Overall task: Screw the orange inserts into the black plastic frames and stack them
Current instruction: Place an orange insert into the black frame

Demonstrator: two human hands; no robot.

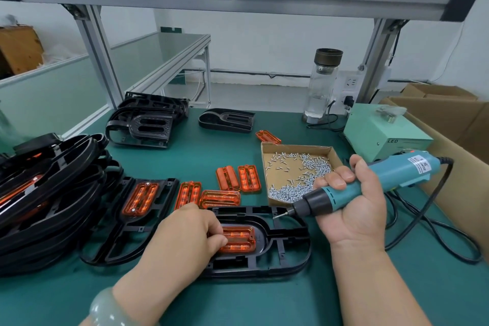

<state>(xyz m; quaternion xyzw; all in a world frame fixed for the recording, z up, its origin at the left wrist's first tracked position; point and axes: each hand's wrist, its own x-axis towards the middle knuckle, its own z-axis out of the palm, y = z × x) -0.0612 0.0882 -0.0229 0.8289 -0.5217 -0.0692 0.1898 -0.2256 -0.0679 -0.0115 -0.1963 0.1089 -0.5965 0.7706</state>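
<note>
My left hand (190, 235) holds a ribbed orange plastic insert (239, 240) seated in the flat black plastic frame (289, 249) beneath it. My right hand (354, 209), just beside, grips a teal electric screwdriver (375, 178); next, I judge, its tip must find a screw hole.

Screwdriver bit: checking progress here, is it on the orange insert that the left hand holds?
No, the screwdriver bit points at the black frame rim, apart from the orange insert under the left hand.
</note>
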